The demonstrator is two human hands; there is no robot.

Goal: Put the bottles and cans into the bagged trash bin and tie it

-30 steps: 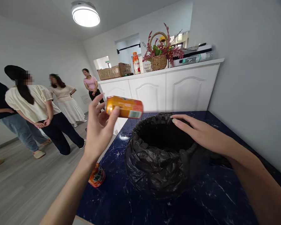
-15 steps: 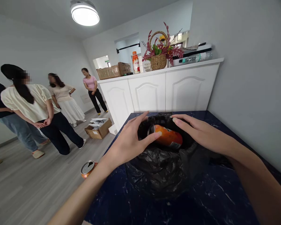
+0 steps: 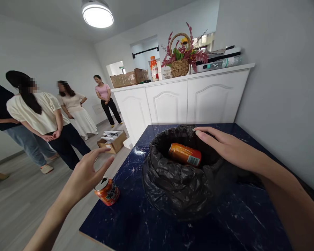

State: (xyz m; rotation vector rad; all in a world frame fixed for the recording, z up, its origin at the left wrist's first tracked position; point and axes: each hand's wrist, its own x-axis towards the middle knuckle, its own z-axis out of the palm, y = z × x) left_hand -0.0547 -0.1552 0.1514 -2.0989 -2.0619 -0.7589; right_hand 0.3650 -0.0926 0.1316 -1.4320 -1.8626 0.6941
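Note:
A black plastic bag lines a round bin standing on the dark blue marbled table. Inside its mouth an orange drink can lies on its side. My right hand rests at the right of the rim, fingers stretched out; some fingertips are hidden. On the left, my left hand hovers in the air with thumb and fingers apart and nothing between them. Just below its fingers a second orange can stands upright and opened at the table's left edge.
Behind the table is a white cabinet bearing a flower basket, an orange-capped bottle, a brown box and a clear bottle. A cardboard box sits on the floor. Several people stand at left; a wall borders the right.
My left hand has left the bin's mouth and moved left toward the upright can. The can in the bin now shows more fully. My right hand has stayed at the rim.

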